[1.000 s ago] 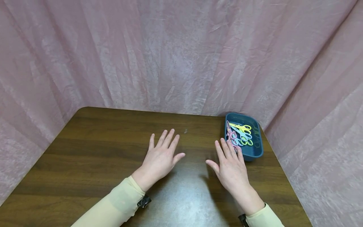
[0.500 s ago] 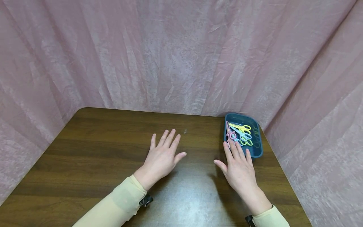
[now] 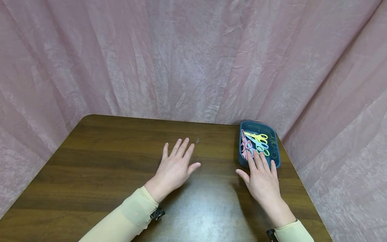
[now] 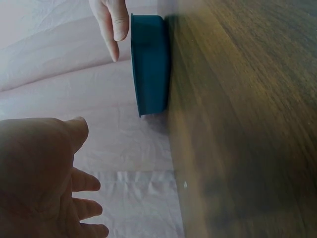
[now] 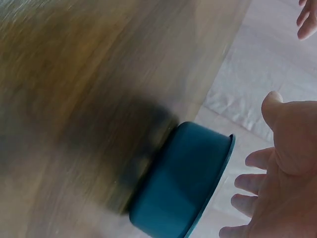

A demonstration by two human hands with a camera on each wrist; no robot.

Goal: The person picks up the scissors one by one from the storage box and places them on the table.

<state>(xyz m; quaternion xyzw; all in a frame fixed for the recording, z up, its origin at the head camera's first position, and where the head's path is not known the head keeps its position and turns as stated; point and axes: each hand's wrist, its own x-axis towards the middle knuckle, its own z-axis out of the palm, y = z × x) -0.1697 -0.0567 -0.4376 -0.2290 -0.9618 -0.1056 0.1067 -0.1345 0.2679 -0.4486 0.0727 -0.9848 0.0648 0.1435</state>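
Observation:
A dark teal bin (image 3: 275, 161) stands at the table's far right corner, with several child-size scissors inside. Among them are yellow scissors (image 3: 262, 137), blue scissors (image 3: 262, 146) and pink scissors (image 3: 245, 144), and green handles show below these. My right hand (image 3: 263, 183) hovers with spread, straight fingers over the bin's near end, hiding part of the scissors; in the right wrist view it is raised above the bin's rim. My left hand (image 3: 173, 169) is held over the middle of the table, fingers spread, holding nothing.
The brown wood-grain table (image 3: 99, 168) reaches back to a pink curtain (image 3: 187, 67) that hangs behind it and along the right side. The bin sits close to the table's back and right edges. A small pale mark (image 3: 198, 140) shows on the tabletop.
My right hand has moved to the right, from the bin's near left corner to over its near end. My left hand has drifted slightly right. The bin and scissors stay put.

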